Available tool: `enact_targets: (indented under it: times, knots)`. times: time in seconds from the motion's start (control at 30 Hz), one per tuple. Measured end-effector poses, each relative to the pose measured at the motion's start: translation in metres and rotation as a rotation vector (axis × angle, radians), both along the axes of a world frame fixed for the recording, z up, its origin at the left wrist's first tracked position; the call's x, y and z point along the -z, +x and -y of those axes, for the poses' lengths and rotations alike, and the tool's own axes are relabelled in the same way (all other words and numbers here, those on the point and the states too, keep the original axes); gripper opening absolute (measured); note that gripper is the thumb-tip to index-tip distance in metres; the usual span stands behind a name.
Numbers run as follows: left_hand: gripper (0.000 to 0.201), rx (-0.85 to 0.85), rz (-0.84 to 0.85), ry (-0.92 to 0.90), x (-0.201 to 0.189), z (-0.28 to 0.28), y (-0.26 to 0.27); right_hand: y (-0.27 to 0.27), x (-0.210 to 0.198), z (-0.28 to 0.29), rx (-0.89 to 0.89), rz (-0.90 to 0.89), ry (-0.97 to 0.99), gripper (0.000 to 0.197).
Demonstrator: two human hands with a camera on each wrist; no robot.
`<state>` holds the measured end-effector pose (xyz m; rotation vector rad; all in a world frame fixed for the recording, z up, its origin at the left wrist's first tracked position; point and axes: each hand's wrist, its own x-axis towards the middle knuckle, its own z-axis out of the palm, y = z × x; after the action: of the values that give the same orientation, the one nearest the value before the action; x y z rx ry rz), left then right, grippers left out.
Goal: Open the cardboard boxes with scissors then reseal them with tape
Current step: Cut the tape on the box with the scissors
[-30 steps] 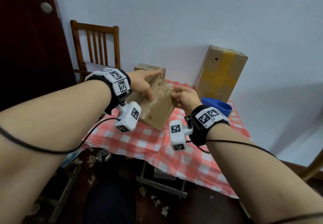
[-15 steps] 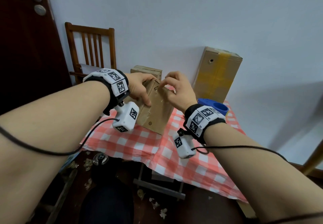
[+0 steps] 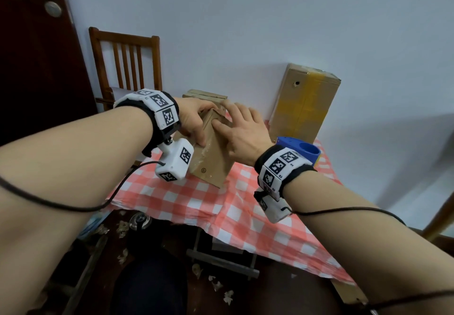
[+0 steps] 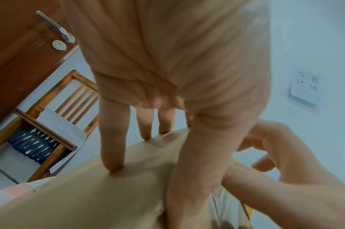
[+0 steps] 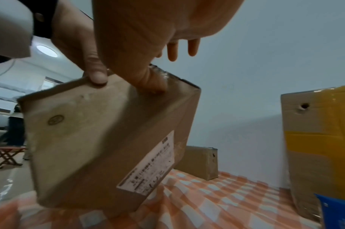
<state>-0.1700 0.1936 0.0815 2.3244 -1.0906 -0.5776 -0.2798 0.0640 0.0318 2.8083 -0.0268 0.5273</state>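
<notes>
Brown cardboard box, small, with glossy tape on its faces and a white printed label on one side, sits tilted on one lower edge at centre frame in the head view, on the worktop with the red-and-white checked cloth. Left hand holds the box from its left side — thumb on the front face, fingers spread over the top edge; the left wrist view shows fingertips pressing into the cardboard. So the left grip is closed on the small box. Right hand lies on the upper part of the box, fingers fairly straight and splayed, thumb tip pressed on the taped top edge — an open, pressing hand, not wrapped round anything.

Second, low cardboard box stands just behind the held one, upper centre of the head view. Tall cardboard box with yellow tape and a small round hole stands upright at right, against the pale wall. Blue plastic object with a round opening sits just in front of the tall box. Wooden slat-back chair at upper left, dark brown door with metal handle at far left. Paper note with handwriting on the wall, right side of the left wrist view.
</notes>
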Motion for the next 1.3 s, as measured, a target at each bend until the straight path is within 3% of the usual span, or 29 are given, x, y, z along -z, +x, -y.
enact_targets:
  times: [0.17,0.33,0.47,0.63,0.87,1.0,1.2,1.3]
  knots:
    - [0.079,0.014,0.055,0.017,0.0,0.0,-0.003,0.01,-0.014,-0.022,0.042,-0.031,-0.021,0.044]
    - [0.071,0.011,0.043,0.051,-0.001,0.006,-0.006,0.014,-0.047,-0.02,0.033,-0.185,-0.069,0.027]
    - [0.069,-0.005,0.057,0.048,0.0,0.009,-0.009,0.018,-0.05,-0.012,0.066,-0.187,0.06,0.024]
    - [0.07,0.004,0.048,0.03,0.003,0.014,-0.011,0.004,-0.026,0.009,-0.049,-0.024,0.157,0.023]
    - [0.069,0.026,0.054,0.055,0.0,0.021,-0.016,-0.01,-0.003,0.01,-0.112,0.297,0.585,0.016]
    - [0.071,0.023,0.057,0.062,0.001,0.024,-0.018,-0.012,-0.003,0.013,-0.006,0.195,0.376,0.024]
    - [0.074,0.025,0.109,0.09,0.0,0.024,-0.016,-0.016,-0.006,0.015,-0.012,-0.02,-0.054,0.037]
    - [0.074,0.049,0.138,0.118,-0.001,0.025,-0.015,-0.013,-0.014,0.015,0.061,-0.18,-0.336,0.023]
